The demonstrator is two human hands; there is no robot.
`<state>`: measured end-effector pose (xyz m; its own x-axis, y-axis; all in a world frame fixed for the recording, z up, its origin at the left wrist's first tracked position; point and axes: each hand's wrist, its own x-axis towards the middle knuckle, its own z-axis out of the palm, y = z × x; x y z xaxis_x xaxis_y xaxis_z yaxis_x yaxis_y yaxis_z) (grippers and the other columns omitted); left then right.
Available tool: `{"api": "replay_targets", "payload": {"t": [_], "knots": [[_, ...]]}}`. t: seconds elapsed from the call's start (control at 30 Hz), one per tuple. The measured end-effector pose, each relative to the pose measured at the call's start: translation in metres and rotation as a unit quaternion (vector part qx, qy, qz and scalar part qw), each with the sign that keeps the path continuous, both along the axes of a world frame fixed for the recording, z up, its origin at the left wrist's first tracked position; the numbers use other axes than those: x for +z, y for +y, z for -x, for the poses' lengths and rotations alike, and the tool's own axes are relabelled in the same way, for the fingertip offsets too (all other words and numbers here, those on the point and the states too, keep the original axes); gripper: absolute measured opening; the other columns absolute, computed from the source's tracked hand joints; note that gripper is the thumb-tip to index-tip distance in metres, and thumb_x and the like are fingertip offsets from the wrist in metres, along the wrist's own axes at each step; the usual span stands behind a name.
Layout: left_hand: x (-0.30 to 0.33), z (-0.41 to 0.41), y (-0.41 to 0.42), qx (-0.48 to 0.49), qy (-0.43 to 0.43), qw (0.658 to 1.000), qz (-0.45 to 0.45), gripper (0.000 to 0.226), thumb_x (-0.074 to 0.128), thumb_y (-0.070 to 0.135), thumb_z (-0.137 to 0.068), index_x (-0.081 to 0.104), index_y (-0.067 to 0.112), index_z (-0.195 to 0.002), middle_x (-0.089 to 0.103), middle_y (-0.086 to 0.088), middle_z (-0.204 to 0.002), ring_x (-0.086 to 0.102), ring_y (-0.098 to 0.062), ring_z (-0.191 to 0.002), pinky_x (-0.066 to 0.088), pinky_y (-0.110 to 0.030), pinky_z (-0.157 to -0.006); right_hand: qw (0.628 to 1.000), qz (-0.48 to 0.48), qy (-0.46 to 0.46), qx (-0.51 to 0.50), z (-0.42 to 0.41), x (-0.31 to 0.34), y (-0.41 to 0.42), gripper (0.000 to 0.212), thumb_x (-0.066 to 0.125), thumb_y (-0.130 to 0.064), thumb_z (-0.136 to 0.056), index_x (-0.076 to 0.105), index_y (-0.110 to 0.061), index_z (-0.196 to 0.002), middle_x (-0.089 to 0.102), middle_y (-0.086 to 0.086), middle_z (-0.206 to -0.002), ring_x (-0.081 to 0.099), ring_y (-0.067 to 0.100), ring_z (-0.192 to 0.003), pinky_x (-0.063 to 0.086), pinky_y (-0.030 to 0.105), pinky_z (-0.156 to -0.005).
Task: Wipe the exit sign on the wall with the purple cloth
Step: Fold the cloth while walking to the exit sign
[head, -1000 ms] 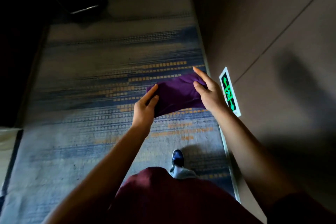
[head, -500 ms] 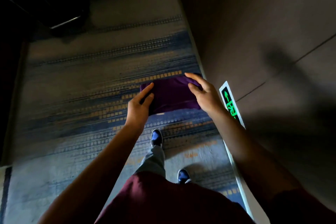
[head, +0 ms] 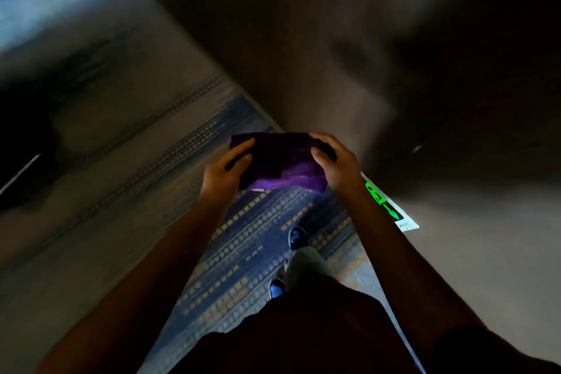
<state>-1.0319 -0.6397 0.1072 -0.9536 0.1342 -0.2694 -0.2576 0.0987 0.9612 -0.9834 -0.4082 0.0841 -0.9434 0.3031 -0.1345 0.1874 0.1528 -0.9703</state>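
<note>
A folded purple cloth [head: 280, 161] is held in front of me over the carpet. My left hand [head: 224, 176] grips its left edge with thumb on top. My right hand [head: 337, 164] grips its right edge. The exit sign [head: 385, 206], a white plate with glowing green marks, sits low on the wall just above the floor, to the right of and below my right hand. My right wrist hides the sign's upper end. The cloth does not touch the sign.
A dim wall [head: 455, 85] fills the right and top of the view. Patterned blue and orange carpet [head: 258, 240] runs down the corridor. My shoes [head: 297, 235] stand near the wall's base. The left side is dark and blurred.
The view has swung toward the wall and tilted. Both hands kept hold of the cloth and moved closer together, bunching it. The sign now sits lower right of my right hand.
</note>
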Motion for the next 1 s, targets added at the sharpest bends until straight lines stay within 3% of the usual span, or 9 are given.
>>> {"api": "replay_targets", "payload": {"t": [0.17,0.27,0.37,0.43,0.5,0.57,0.67,0.83,1.0], "knots": [[-0.013,0.068,0.044,-0.099,-0.021,0.995,-0.026,0.023,0.073,0.022,-0.093,0.08,0.038,-0.108,0.077,0.007,-0.116,0.072,-0.009,-0.11,0.058,-0.02,-0.085,0.992,0.043,-0.03,-0.112,0.021,-0.019,0.032,0.025,0.065,-0.001,-0.096,0.067,-0.023,-0.106,0.067,-0.011,-0.109,0.063,-0.012,-0.096,0.047,0.007,-0.085],[-0.018,0.105,0.065,-0.165,-0.021,0.986,0.015,0.019,0.074,0.034,-0.089,0.079,0.045,-0.104,0.075,0.014,-0.117,0.068,-0.004,-0.114,0.057,-0.024,-0.093,0.988,0.055,-0.055,-0.134,0.03,-0.022,0.047,0.025,0.065,-0.007,-0.098,0.068,-0.026,-0.115,0.068,-0.009,-0.115,0.063,-0.01,-0.101,0.049,0.006,-0.085],[-0.017,0.139,0.077,-0.24,-0.041,0.97,0.025,0.026,0.074,0.046,-0.081,0.078,0.046,-0.106,0.074,0.024,-0.113,0.067,0.003,-0.112,0.056,-0.015,-0.085,0.987,0.015,-0.078,-0.137,0.028,-0.02,0.056,0.032,0.067,-0.012,-0.098,0.068,-0.022,-0.129,0.069,-0.01,-0.12,0.063,-0.015,-0.102,0.047,0.004,-0.089],[-0.019,0.152,0.091,-0.299,-0.05,0.952,0.038,0.028,0.074,0.046,-0.081,0.077,0.045,-0.109,0.073,0.026,-0.115,0.066,0.004,-0.113,0.054,-0.012,-0.084,0.981,-0.002,-0.091,-0.169,0.022,-0.012,0.063,0.036,0.068,-0.014,-0.098,0.066,-0.021,-0.134,0.068,-0.007,-0.123,0.062,-0.005,-0.11,0.044,0.002,-0.09],[-0.023,0.162,0.097,-0.327,-0.06,0.942,0.044,0.031,0.074,0.045,-0.082,0.077,0.044,-0.113,0.071,0.02,-0.124,0.064,0.002,-0.118,0.054,-0.018,-0.093,0.978,-0.029,-0.103,-0.179,0.017,-0.01,0.059,0.038,0.068,-0.014,-0.098,0.065,-0.02,-0.136,0.067,-0.006,-0.125,0.061,0.005,-0.117,0.044,0.002,-0.091],[-0.026,0.167,0.126,-0.442,-0.062,0.893,0.055,0.033,0.074,0.046,-0.081,0.076,0.045,-0.114,0.067,0.018,-0.131,0.061,0.004,-0.121,0.052,-0.017,-0.097,0.949,-0.012,-0.113,-0.295,-0.002,-0.012,0.054,0.038,0.067,-0.013,-0.099,0.065,-0.019,-0.136,0.066,-0.004,-0.127,0.061,0.011,-0.121,0.046,0.009,-0.097],[-0.025,0.174,0.136,-0.452,-0.024,0.891,0.043,0.035,0.075,0.044,-0.082,0.075,0.044,-0.117,0.065,0.029,-0.124,0.061,0.012,-0.114,0.051,-0.007,-0.087,0.944,0.004,-0.098,-0.317,-0.005,-0.008,0.04,0.039,0.066,-0.01,-0.099,0.064,-0.015,-0.138,0.068,0.001,-0.13,0.062,0.015,-0.123,0.05,0.028,-0.107],[-0.042,0.181,0.166,-0.618,-0.062,0.783,0.028,0.03,0.079,0.036,-0.079,0.078,0.042,-0.109,0.071,0.018,-0.12,0.067,0.0,-0.113,0.053,-0.014,-0.09,0.835,0.02,-0.086,-0.544,-0.034,-0.026,-0.035,0.04,0.068,-0.005,-0.097,0.065,-0.013,-0.136,0.069,0.003,-0.132,0.062,0.012,-0.12,0.047,0.038,-0.114],[-0.035,0.178,0.175,-0.725,-0.016,0.687,0.036,0.03,0.075,0.018,-0.091,0.079,0.045,-0.103,0.076,0.018,-0.108,0.067,-0.007,-0.111,0.053,-0.023,-0.099,0.763,0.029,-0.074,-0.642,-0.032,-0.024,-0.103,0.04,0.068,-0.008,-0.097,0.066,-0.016,-0.136,0.07,-0.003,-0.129,0.061,-0.001,-0.115,0.047,0.033,-0.113]]}}
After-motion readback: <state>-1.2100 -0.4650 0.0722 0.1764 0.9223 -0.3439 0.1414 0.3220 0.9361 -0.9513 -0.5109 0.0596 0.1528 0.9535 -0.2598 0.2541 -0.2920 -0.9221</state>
